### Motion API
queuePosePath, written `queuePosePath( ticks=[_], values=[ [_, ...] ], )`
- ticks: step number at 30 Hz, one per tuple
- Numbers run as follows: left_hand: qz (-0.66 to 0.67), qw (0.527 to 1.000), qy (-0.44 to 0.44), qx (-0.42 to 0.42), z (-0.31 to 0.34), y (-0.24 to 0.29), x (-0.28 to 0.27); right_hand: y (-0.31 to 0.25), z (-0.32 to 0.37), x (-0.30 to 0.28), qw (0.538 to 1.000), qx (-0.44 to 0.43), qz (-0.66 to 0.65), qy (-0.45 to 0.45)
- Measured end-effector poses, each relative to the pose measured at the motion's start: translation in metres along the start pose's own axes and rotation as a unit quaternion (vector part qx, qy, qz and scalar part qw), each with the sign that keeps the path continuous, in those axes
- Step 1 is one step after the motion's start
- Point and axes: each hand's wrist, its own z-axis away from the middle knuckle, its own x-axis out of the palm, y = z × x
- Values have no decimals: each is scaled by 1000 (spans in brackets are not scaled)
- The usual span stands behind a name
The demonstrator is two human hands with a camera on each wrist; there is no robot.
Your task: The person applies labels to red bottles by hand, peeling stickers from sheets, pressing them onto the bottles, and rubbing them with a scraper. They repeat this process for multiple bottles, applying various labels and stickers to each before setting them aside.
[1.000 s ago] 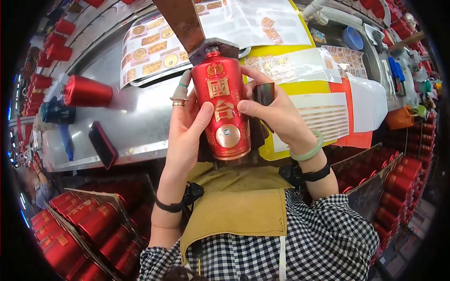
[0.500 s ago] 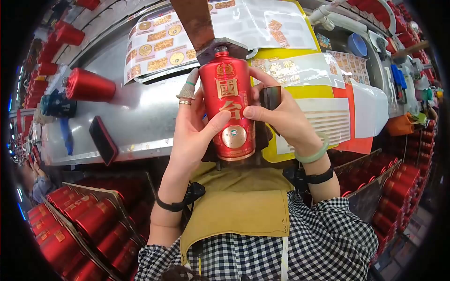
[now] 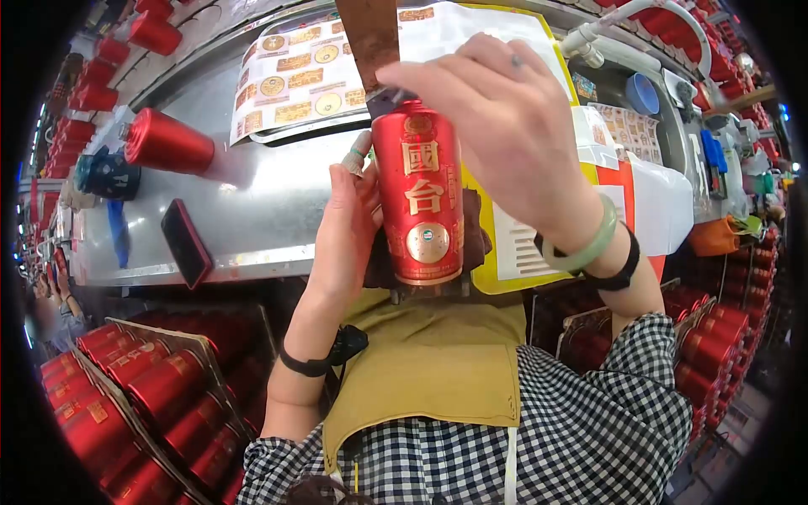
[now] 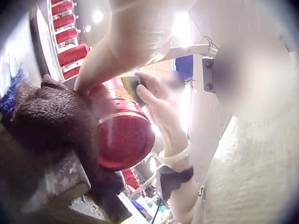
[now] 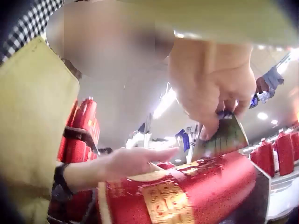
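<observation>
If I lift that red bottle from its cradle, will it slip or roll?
Probably slippery: the bottle looks glossy. Round, so likely to roll outside the padded cradle; the left hand rests against it. Looks ceramic, perhaps fragile.

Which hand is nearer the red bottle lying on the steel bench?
Left. The left hand, gripping the labelled bottle, is right of the lying bottle; the right hand, pinching a dark card, is farther right.

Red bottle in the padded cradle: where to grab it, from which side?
Likely best: grip the red bottle round its straight cylindrical body, mid-height, from its right flank: the left hand rests on the left flank, the neck sits under the brown bar, and dark padding cups the base. The right hand, pinching a dark card, is nearest.
</observation>
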Motion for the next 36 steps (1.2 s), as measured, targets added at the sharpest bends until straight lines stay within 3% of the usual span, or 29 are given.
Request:
queuePosePath(
  ticks=[1, 6, 8, 10, 12, 13, 14, 17, 18, 20, 22, 24, 25, 27, 28, 29, 30, 31, 33, 36],
  values=[
    [11, 1000, 3, -3, 2, 0, -1, 13, 1, 8, 998, -43, -8, 42],
    [14, 1000, -11, 0, 9, -1, -8, -4, 78, 19, 981, -154, -109, 46],
    [0, 1000, 0, 0, 10, -2, -6, -20, 89, -7, 970, -157, -182, -30],
    [-8, 1000, 3, -3, 8, -3, -3, -16, 91, -5, 969, -34, -244, -24],
    [-20, 1000, 2, -2, 8, -1, -1, -14, 89, 4, 934, 191, -302, 2],
    [-20, 1000, 2, -2, 8, -1, -1, -12, 87, 14, 931, 242, -273, 28],
    [-25, 1000, 3, -2, 9, -1, -2, -3, 86, 20, 931, 240, -274, 28],
    [-33, 999, 11, 1, 12, -1, -2, 35, 75, 27, 981, 152, -39, 117],
    [-23, 1000, 12, 0, 11, -2, 0, 35, 72, 21, 981, 149, -42, 117],
    [-12, 1000, 14, 6, 11, -7, -3, 23, 68, 11, 995, -73, -19, 66],
    [5, 1000, 8, 2, 9, -10, -8, -3, 64, 5, 972, -178, -151, -24],
    [4, 1000, -6, 13, 9, -8, -2, 1, 54, 12, 983, -141, -116, 8],
    [-47, 996, 27, 69, 6, -13, 3, 8, 50, 17, 989, -110, -91, 33],
    [-283, 933, 11, 223, 3, -7, -4, 41, 29, 12, 995, -48, 27, 84],
    [-413, 870, -20, 270, 0, 0, -8, 41, 22, 1, 995, 1, 22, 99],
    [-523, 787, -40, 326, -3, 7, -13, 41, 16, -3, 992, 7, 11, 127],
    [-587, 734, -45, 339, -7, 13, -10, 41, 12, -6, 988, 13, -1, 154],
    [-587, 735, -44, 338, -10, 20, -7, 38, 13, -9, 988, 38, -17, 147],
    [-661, 678, -39, 319, -16, 32, -2, 32, 16, -10, 987, 57, -36, 143],
    [-612, 697, -50, 370, -30, 26, -21, 29, 24, -12, 987, 75, -53, 134]
  ],
)
